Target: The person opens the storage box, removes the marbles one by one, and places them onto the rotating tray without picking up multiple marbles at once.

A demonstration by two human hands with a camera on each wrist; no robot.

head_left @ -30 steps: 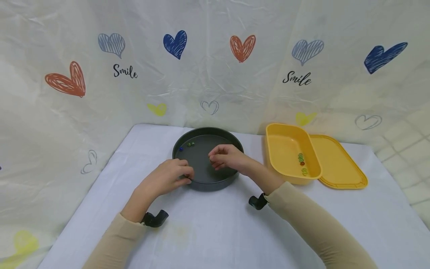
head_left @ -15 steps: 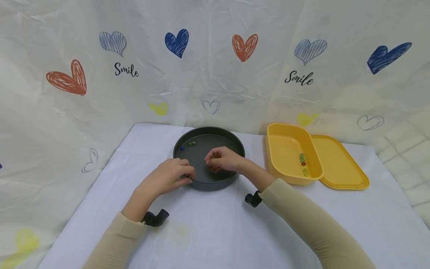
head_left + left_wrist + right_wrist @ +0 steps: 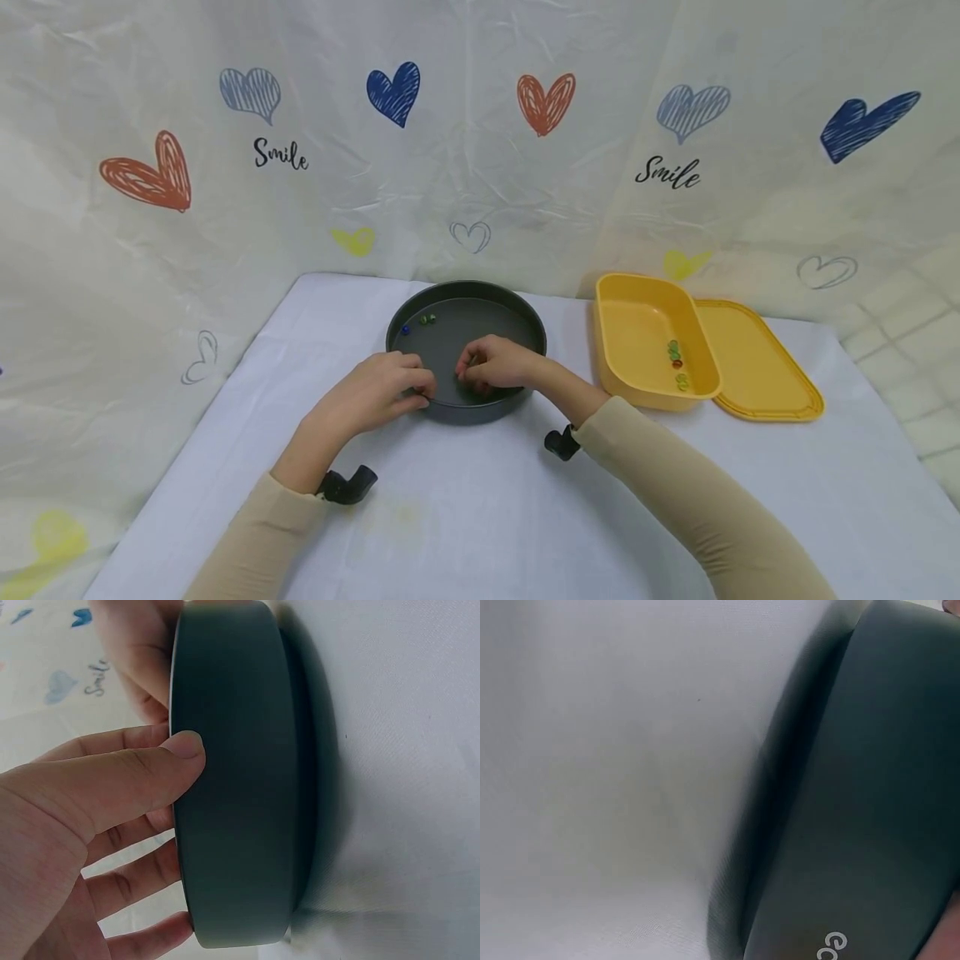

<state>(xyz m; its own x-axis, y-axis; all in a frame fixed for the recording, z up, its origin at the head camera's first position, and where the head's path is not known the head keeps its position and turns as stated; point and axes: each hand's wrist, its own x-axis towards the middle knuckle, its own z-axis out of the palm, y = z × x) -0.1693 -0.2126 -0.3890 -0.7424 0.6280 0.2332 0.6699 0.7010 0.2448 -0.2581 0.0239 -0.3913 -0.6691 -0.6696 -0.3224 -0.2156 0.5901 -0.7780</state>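
Note:
A round dark pan (image 3: 487, 314) stands on the white cloth. My left hand (image 3: 382, 387) grips its near left rim; in the left wrist view the thumb (image 3: 184, 746) presses the outer wall while the other fingers reach over the edge. Inside the pan, low over its floor, is my right hand (image 3: 495, 364) with bent fingers. Whether those fingertips hold anything is hidden, and the right wrist view shows mostly the pan's outer wall (image 3: 870, 772). Toward the far left of the pan lie a small blue ball (image 3: 405, 330) and small green balls (image 3: 427, 319), apparently marbles.
Right of the pan stands a yellow plastic box (image 3: 637, 312) with several small green, red and yellowish balls (image 3: 677, 363) inside. Its yellow lid (image 3: 761, 367) lies partly behind it, to the right. A sheet printed with hearts (image 3: 465, 183) hangs behind the table.
My right hand has shifted slightly left and lowered toward the pan's floor. My left hand stays on the rim, and the balls in pan and box lie where they were.

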